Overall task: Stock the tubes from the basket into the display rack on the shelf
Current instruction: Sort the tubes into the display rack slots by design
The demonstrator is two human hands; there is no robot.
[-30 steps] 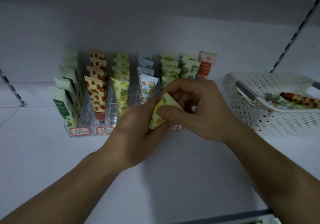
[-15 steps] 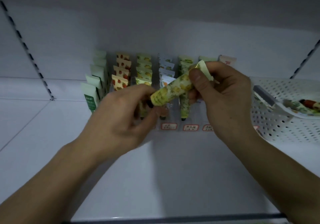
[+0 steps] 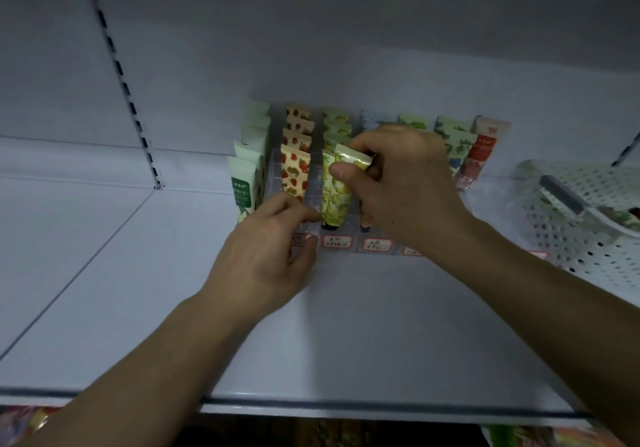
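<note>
My right hand pinches the flat top of a yellow lemon-print tube, which stands cap down in the front of the third column of the clear display rack. My left hand rests against the rack's front edge by the price labels, fingers loosely curled and holding nothing. Several rows of patterned tubes fill the rack: green-white ones at the left, strawberry ones beside them. The white perforated basket stands at the right with tubes inside.
The white shelf has bare surface in front of the rack and to its left. A slotted upright runs up the back wall at the left. Red-bordered price labels line the rack's front.
The lemon tube went from lying sideways between both hands to standing upright in the rack. My left hand let go of it and dropped to the rack's front edge.
</note>
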